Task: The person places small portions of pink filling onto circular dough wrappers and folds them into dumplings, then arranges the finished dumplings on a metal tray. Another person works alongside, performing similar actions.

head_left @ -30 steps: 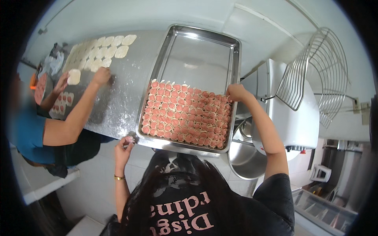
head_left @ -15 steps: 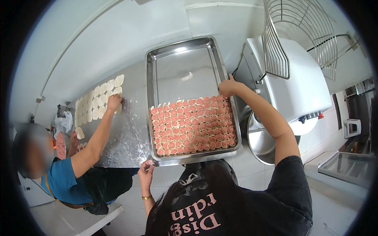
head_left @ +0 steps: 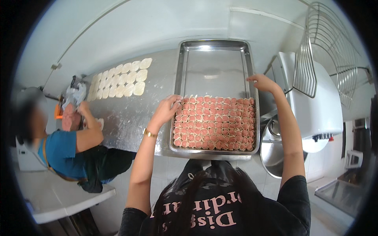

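Note:
A deep steel tray has its near half packed with rows of open-topped dumplings, pink meat in pale wrappers. My left hand reaches over the tray's left rim, its bent fingertips at the far left corner of the dumplings. Nothing shows in its fingers; whether they touch a dumpling I cannot tell. Over the right rim comes my right hand, index finger stretched toward the bare far half and the other fingers curled. I see nothing held there.
A co-worker in a blue shirt stands left, one hand at a pink meat mass. Flat dough wrappers lie in rows on the floured steel table. Right stand a white mixer, its wire guard and a steel bowl.
My left hand has moved from the tray's near left corner up to the dumplings' far left corner. My right hand's finger now points inward. The view has shifted; the co-worker's hand left the wrappers.

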A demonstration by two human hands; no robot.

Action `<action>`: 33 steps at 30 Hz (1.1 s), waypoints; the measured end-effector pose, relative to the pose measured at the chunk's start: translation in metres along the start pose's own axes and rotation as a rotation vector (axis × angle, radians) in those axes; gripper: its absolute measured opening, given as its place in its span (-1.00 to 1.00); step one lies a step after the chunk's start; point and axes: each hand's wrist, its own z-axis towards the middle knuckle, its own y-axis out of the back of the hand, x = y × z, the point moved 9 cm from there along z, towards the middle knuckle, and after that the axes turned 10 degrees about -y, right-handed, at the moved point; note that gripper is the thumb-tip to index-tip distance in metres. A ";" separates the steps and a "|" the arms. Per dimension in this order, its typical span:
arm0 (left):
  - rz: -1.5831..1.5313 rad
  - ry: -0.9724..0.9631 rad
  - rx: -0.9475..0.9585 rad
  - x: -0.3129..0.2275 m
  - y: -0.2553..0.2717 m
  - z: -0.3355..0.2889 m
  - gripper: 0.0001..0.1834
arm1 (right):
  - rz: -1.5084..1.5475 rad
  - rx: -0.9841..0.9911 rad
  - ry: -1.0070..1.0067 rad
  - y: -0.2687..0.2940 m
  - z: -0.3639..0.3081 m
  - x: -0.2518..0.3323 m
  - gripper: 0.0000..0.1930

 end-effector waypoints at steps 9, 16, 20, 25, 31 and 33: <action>-0.036 -0.196 0.428 0.049 -0.066 0.073 -0.63 | 0.473 -0.308 -0.183 0.050 -0.076 -0.001 -0.62; 0.143 -0.623 0.595 0.041 -0.076 0.067 -0.63 | 0.457 -0.319 -0.341 0.019 -0.098 0.016 -0.61; 0.121 -0.342 0.623 0.060 -0.073 0.070 -0.64 | 0.392 -0.285 -0.294 -0.007 -0.075 0.041 -0.59; 0.160 -0.281 0.648 0.067 -0.080 0.076 -0.62 | 0.173 -0.207 -0.262 -0.050 -0.031 0.081 -0.57; -0.124 -0.410 0.445 0.044 -0.084 0.077 -0.55 | 0.152 -0.025 -0.134 -0.103 0.026 0.136 -0.51; -0.109 -0.296 0.530 0.049 -0.090 0.075 -0.57 | 0.087 0.019 -0.145 -0.116 0.036 0.141 -0.52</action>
